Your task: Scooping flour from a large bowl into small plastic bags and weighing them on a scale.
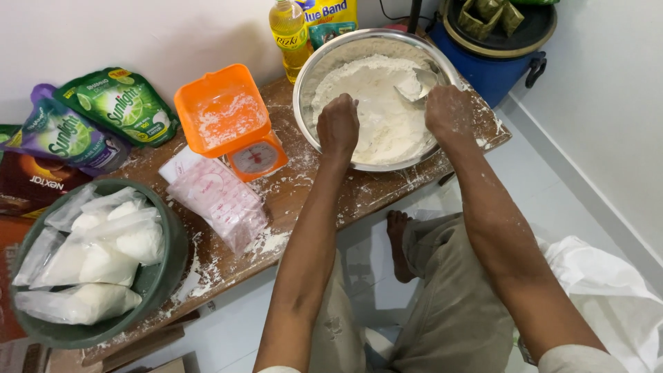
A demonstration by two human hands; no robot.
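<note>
Filled flour bags are already sitting in the green basin (162, 269); more flour (380, 103) is waiting in the steel bowl (304, 90). Left hand (338, 124) fingers are curling closed into it; right hand (447, 110) is gripping the scoop (416, 83).

We see white flour (387, 110) in a silver bowl (309, 76), white dust on our left hand (338, 126) and right hand (449, 110), an orange scale (228, 121), a dark green basin (162, 276), clear bags (90, 259) of white powder, green and purple pouches (90, 117), a yellow bottle (289, 34), a blue drum (494, 69), and the brown table (297, 200).
</note>
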